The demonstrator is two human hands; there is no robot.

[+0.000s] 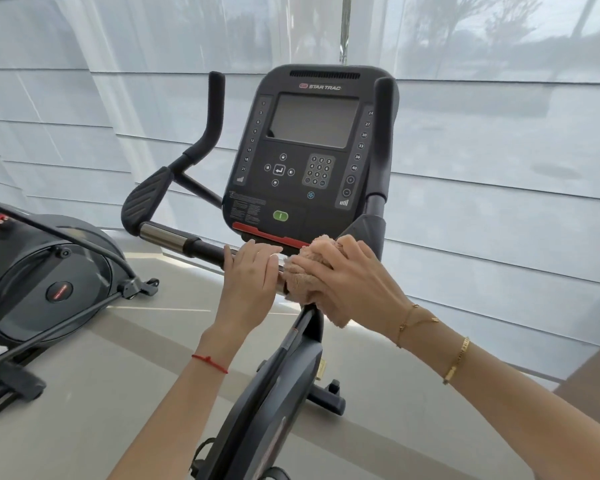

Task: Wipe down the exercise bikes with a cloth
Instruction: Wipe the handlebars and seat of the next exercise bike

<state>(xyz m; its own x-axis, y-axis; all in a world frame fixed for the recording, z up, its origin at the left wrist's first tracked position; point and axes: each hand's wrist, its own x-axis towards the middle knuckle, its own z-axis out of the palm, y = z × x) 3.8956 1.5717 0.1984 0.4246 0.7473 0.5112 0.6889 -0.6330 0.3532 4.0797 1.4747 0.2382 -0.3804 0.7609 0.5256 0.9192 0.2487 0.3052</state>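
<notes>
My right hand [349, 275] clutches a peach cloth [300, 275] against the middle of the handlebar [174, 237] of the exercise bike [284, 375], just below its console [309, 133]. My left hand [248, 277] rests on the bar just left of the cloth, fingers seemingly flat, not gripping.

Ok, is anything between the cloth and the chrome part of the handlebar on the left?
Yes. The left hand rests on the handlebar right beside the cloth, between it and the chrome section. The right hand holds the cloth on the bar; nothing else visible blocks it.
</notes>
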